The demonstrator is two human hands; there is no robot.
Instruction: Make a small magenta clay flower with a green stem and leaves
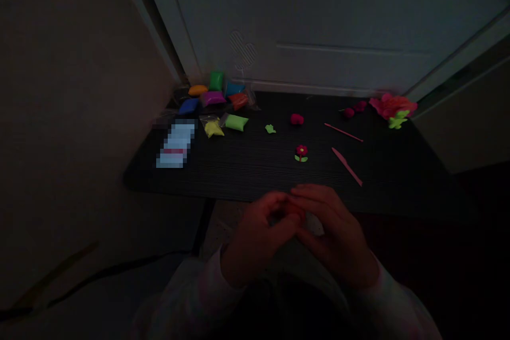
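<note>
Just in front of the table's near edge, my left hand (pixel 258 236) and my right hand (pixel 338 231) meet around a red-orange lump of modelling clay (pixel 297 213). The left thumb and fingers pinch it, and the right fingers arch over and press against its other side. Much of the lump is hidden by the fingers. Beyond the hands lies a small clay flower (pixel 302 151) with red petals, a yellow centre and green leaves. A pink plastic knife (pixel 346 166) and a thin pink modelling stick (pixel 343 132) rest to its right.
Several clay packets, including a light green packet (pixel 236 122) and a yellow packet (pixel 214 128), sit at the back left of the dark table (pixel 247 164). A blurred-out phone-like rectangle (pixel 177 143) lies nearby. Crimson clay (pixel 296 119), a green piece (pixel 270 129) and a large pink flower (pixel 392 105) stand farther back.
</note>
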